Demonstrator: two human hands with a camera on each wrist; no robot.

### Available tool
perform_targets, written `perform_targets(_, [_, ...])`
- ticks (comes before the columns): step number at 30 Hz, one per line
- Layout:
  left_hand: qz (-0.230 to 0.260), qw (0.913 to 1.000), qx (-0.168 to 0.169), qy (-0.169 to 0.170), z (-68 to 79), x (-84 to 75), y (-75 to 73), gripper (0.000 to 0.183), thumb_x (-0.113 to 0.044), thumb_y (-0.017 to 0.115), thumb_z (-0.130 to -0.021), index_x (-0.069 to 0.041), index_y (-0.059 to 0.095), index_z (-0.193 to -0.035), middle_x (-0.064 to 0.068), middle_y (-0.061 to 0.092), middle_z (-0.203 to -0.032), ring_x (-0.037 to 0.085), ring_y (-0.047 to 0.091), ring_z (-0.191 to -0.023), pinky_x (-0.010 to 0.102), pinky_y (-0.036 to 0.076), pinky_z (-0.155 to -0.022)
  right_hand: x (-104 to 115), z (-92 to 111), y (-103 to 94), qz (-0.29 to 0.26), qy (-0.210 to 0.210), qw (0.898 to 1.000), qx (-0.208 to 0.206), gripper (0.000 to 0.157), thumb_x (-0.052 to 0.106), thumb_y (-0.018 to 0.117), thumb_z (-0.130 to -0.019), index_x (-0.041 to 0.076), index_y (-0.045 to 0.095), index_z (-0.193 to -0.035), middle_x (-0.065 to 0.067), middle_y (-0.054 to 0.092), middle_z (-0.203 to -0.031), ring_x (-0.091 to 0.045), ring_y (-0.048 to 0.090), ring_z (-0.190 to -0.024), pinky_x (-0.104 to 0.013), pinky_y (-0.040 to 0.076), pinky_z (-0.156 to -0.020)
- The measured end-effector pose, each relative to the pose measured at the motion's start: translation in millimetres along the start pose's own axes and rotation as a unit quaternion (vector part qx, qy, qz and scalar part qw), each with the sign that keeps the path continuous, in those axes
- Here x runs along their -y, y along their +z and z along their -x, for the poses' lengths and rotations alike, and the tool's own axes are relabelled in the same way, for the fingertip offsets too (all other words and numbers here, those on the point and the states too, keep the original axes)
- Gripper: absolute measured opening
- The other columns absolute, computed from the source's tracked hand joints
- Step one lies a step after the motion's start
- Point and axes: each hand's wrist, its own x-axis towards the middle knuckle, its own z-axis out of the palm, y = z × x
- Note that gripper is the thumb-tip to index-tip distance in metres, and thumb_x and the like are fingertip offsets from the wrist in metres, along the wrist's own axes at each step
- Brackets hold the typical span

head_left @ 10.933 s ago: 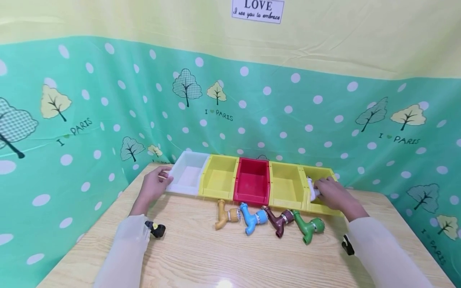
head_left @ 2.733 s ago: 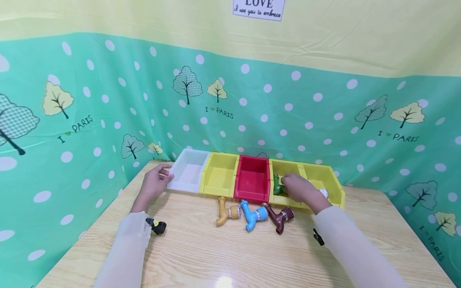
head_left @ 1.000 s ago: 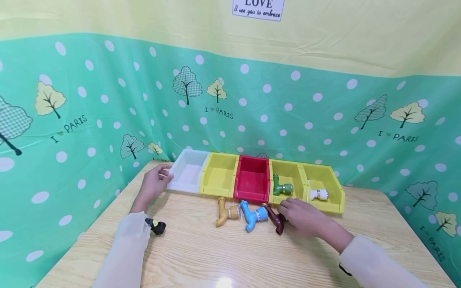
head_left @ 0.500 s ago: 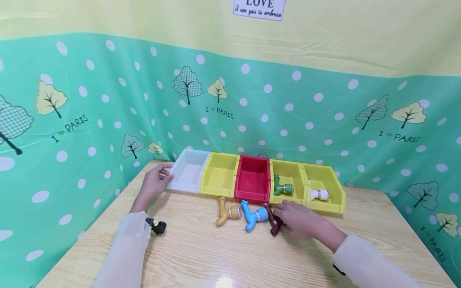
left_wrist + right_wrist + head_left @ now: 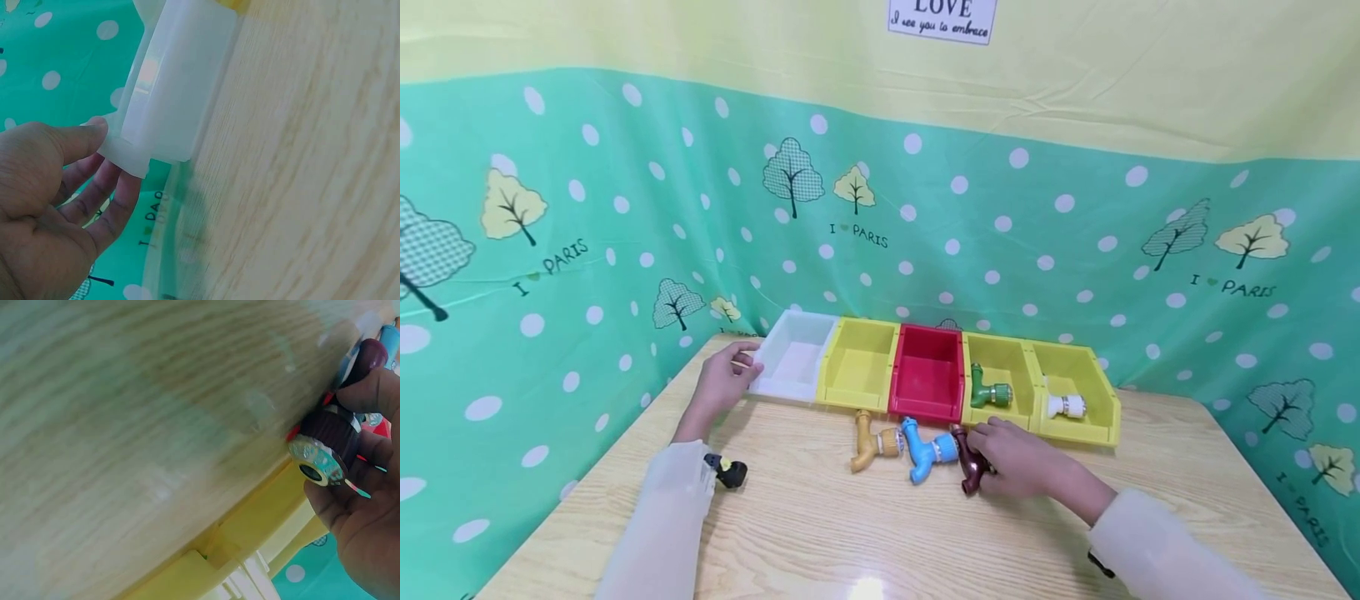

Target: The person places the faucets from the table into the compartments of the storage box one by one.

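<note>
My left hand point(image 5: 724, 382) pinches the outer side edge of the white bin point(image 5: 781, 390); in the left wrist view the thumb lies on one side of its rim and the fingers behind. My right hand point(image 5: 1018, 457) grips a maroon tap point(image 5: 972, 468) by its ribbed knob end, in front of the bins. In the right wrist view the thumb and fingers close round the maroon tap point(image 5: 331, 434). A blue tap point(image 5: 925, 450) and a tan tap point(image 5: 867, 442) lie to its left on the table. A green tap point(image 5: 987, 389) and a white tap point(image 5: 1066, 406) sit inside yellow bins.
A red bin point(image 5: 927, 379) stands mid-row, with a yellow bin point(image 5: 856, 371) left of it and two yellow bins point(image 5: 1078, 432) on its right. The row stands on a wooden table point(image 5: 820, 533) before a green polka-dot curtain point(image 5: 985, 242).
The green tap has gone from the table into a yellow bin and the white tap rests in the end bin. My right hand has taken hold of the maroon tap and shifted it slightly.
</note>
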Motion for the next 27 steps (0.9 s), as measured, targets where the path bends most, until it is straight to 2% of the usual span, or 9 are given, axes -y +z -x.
perform_targets(10, [-0.003, 1.0, 0.0, -0.002, -1.7, -1.8, -0.7, 0.042, -0.018, 0.064, -0.103, -0.005, 0.054, -0.142, 0.017, 0.062, -0.115, 0.033, 0.063, -0.102, 0.033, 0.057, -0.072, 4, 7, 3.9, -0.006, 0.017, 1.0, -0.009, 0.02, 0.022, 0.072, -0.081, 0.018, 0.062, -0.096, 0.011, 0.052, -0.089, -0.011, 0.044, -0.084, -0.029, 0.042, -0.071])
perform_targets(17, [-0.005, 1.0, -0.001, -0.001, -1.1, -0.2, -1.0, 0.042, -0.016, 0.063, -0.103, -0.005, 0.054, -0.142, 0.019, 0.062, -0.116, 0.034, 0.064, -0.103, 0.036, 0.058, -0.075, 3, 11, -1.5, -0.004, 0.019, 1.0, -0.024, 0.022, 0.022, 0.073, -0.078, 0.017, 0.063, -0.098, 0.011, 0.053, -0.09, -0.011, 0.044, -0.082, -0.028, 0.04, -0.069])
perform_targets(27, [-0.006, 1.0, -0.001, 0.006, -0.4, 0.8, -0.6, 0.041, -0.015, 0.063, -0.103, -0.004, 0.054, -0.143, 0.02, 0.062, -0.116, 0.035, 0.064, -0.103, 0.037, 0.058, -0.076, 4, 10, -10.9, 0.0, 0.019, 0.999, -0.028, 0.019, 0.023, 0.075, -0.082, 0.018, 0.06, -0.094, 0.011, 0.049, -0.087, -0.011, 0.044, -0.082, -0.028, 0.039, -0.068])
